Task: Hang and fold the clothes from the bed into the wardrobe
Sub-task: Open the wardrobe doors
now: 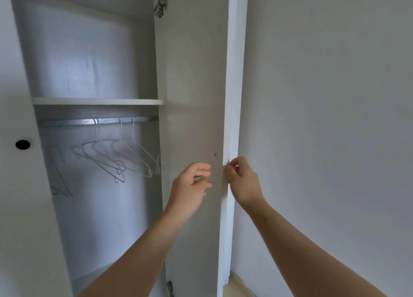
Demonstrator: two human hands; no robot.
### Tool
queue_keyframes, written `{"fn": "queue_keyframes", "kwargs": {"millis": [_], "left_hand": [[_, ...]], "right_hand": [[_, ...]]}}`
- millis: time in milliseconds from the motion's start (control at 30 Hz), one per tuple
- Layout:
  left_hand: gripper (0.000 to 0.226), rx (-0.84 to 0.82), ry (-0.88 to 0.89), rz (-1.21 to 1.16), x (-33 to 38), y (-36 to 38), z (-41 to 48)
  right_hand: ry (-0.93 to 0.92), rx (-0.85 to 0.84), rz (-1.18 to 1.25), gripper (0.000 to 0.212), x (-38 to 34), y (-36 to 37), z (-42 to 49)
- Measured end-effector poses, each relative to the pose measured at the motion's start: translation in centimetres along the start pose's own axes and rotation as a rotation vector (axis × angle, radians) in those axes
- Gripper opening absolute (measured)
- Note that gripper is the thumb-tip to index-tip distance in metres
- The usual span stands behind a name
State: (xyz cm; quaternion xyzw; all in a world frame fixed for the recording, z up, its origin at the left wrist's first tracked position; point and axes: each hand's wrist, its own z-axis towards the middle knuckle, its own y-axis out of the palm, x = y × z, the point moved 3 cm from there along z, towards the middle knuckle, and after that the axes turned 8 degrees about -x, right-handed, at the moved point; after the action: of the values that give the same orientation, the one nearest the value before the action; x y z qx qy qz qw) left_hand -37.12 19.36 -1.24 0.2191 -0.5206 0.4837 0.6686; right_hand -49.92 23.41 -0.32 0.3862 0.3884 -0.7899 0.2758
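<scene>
While the wardrobe door (pixel 194 95) stands open at centre, the right grip (pixel 242 180) pinches its free edge. The left grip (pixel 190 185), fingers loosely spread, holds nothing beside its inner face. White hangers (pixel 120 160) hang on the rail (pixel 73 122) inside the wardrobe (pixel 98 101), left.

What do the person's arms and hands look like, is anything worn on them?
Both are bare: the left hand and right hand wear no gloves, the wrists show no watch or bracelet, and no sleeve reaches the forearms in view. Rings are too blurred to tell.
</scene>
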Motion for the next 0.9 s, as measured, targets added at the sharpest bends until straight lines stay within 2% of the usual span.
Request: {"fn": "queue_keyframes", "kwargs": {"millis": [233,333,467,800,900], "left_hand": [[0.033,0.031,0.005,0.024,-0.3,0.3,-0.2],[0.032,0.050,0.003,0.039,-0.4,-0.1,-0.1],[0.030,0.076,0.005,0.063,-0.4,-1.4,-0.2],[0.037,0.286,0.005,0.378,-3.3,-12.5,-0.6],[0.031,0.364,0.015,0.504,-4.2,-17.0,-0.1]], "right_hand": [[0.074,0.043,-0.120,0.034,1.2,-1.9,-0.4],[0.040,0.052,-0.155,0.030,1.3,-1.7,-0.6],[0.017,-0.028,-0.148,0.019,0.7,0.0,0.1],[-0.049,-0.235,-0.067,0.018,-3.2,11.1,3.1],[-0.071,-0.307,-0.018,0.015,-4.7,15.7,4.3]]}}
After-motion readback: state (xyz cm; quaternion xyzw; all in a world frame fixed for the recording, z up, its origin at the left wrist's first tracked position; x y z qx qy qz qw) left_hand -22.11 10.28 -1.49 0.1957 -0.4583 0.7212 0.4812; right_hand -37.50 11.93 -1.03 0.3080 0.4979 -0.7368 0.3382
